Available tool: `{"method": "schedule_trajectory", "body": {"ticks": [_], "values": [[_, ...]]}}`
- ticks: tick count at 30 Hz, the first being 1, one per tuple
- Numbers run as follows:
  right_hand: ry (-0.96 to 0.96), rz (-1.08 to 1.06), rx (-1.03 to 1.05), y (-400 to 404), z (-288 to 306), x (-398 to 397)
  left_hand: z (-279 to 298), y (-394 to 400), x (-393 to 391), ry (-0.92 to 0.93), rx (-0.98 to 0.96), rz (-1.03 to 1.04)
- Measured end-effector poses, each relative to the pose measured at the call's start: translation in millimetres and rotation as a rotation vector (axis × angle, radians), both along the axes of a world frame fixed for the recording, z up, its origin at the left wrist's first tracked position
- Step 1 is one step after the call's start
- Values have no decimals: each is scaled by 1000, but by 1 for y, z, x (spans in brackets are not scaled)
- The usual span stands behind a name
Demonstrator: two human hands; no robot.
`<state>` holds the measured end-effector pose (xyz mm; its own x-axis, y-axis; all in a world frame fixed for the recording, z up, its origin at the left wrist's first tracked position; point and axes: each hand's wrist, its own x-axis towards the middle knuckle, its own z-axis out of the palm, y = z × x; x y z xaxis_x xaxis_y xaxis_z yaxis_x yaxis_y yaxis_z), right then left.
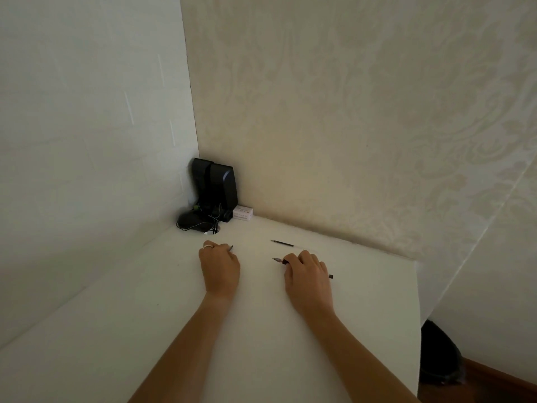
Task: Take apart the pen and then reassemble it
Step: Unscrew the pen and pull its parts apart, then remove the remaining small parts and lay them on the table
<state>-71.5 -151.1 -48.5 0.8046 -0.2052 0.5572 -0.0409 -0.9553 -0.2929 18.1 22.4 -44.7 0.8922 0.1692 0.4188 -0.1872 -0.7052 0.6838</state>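
Observation:
My right hand [309, 276] rests on the white table [174, 315] with its fingers closed on a pen barrel [279, 260]; the pointed tip sticks out left and the dark rear end shows right of the hand. Beyond it, a thin refill [283, 243] lies loose on the table, near the wall. My left hand [220, 267], with a ring on one finger, lies knuckles up and pinches a small dark pen part [231, 248] at its fingertips. What that part is, I cannot tell.
Two black speakers [216, 189] stand in the far corner with a dark mouse and tangled cables [197, 222] in front and a small white box [243, 213] beside them. The table's right edge [418, 315] drops to a wooden floor with a dark object below.

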Motion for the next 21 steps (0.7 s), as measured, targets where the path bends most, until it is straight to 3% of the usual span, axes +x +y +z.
{"method": "schedule_trajectory", "body": {"ticks": [17, 19, 21], "values": [[7, 57, 36, -2, -1, 0, 0, -2, -5, 3, -13, 25], [8, 74, 43, -1, 0, -1, 6, -3, -9, -105, 42, -45], [5, 90, 46, -1, 1, -1, 10, -5, -11, -207, 90, -267]]}}
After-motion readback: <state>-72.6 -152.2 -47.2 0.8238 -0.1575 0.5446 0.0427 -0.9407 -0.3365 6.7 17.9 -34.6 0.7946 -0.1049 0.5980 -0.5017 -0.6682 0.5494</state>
